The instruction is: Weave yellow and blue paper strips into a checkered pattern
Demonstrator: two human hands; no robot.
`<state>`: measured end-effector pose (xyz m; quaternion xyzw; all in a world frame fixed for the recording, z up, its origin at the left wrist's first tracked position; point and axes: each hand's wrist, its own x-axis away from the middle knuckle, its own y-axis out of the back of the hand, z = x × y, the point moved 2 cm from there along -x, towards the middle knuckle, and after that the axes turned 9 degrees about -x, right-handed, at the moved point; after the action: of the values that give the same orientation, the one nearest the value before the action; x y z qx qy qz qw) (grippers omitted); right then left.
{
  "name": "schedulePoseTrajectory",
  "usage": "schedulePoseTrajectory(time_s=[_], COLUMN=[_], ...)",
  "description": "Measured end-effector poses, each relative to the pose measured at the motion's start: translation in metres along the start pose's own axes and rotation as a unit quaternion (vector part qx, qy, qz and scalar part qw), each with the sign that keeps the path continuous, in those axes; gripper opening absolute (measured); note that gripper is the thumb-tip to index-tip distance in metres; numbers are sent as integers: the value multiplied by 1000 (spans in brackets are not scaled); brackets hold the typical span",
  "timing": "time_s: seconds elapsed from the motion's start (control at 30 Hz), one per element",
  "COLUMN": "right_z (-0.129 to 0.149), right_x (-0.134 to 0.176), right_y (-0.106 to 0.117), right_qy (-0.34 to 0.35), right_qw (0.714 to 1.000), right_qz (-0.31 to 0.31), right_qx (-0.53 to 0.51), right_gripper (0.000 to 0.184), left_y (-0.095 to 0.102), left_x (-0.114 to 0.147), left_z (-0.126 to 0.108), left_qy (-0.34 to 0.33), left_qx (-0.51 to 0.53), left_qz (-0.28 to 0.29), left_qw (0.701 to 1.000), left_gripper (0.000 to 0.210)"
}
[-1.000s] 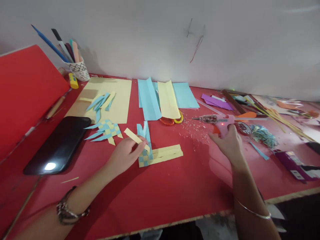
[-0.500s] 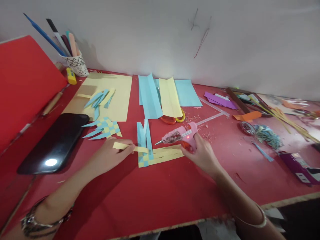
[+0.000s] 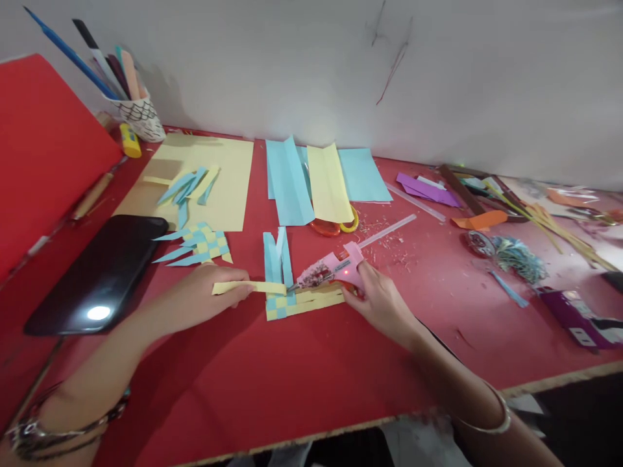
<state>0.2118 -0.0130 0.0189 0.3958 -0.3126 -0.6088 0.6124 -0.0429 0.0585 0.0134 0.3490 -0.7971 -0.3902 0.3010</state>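
Note:
Between the fingers of my left hand is a yellow paper strip, its right end over the woven corner. My right hand grips a pink glue gun, with a glue stick sticking out of its back. The nozzle is at the right end of the yellow strip; whether it touches I cannot tell. Under them lies a woven blue and yellow paper piece, with blue strips pointing away from me and yellow strips running right. A second woven piece lies just beyond my left hand.
A black phone lies at left, near a patterned pen cup. Paper strips lie on a yellow sheet. Folded papers cover part of the scissors. Thread and a purple box are at right.
My right hand has brought the glue gun left and slightly down, so its nozzle is now at the strip's end. My left hand keeps its hold on the strip. The view has shifted slightly.

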Motion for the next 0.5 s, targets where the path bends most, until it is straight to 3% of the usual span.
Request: schedulePoseTrajectory(time_s=[0.1, 0.5], right_z=[-1, -2], right_x=[0, 0], right_y=[0, 5], right_qy=[-2, -36], right_qw=[1000, 998], right_qz=[2, 0], right_qx=[20, 60], right_gripper=[19, 14], left_y=[-1, -1], left_x=[0, 0], left_z=[-2, 3], left_qy=[9, -10], left_qx=[9, -2], left_qz=[64, 64], left_qw=[998, 998], left_gripper=[33, 36])
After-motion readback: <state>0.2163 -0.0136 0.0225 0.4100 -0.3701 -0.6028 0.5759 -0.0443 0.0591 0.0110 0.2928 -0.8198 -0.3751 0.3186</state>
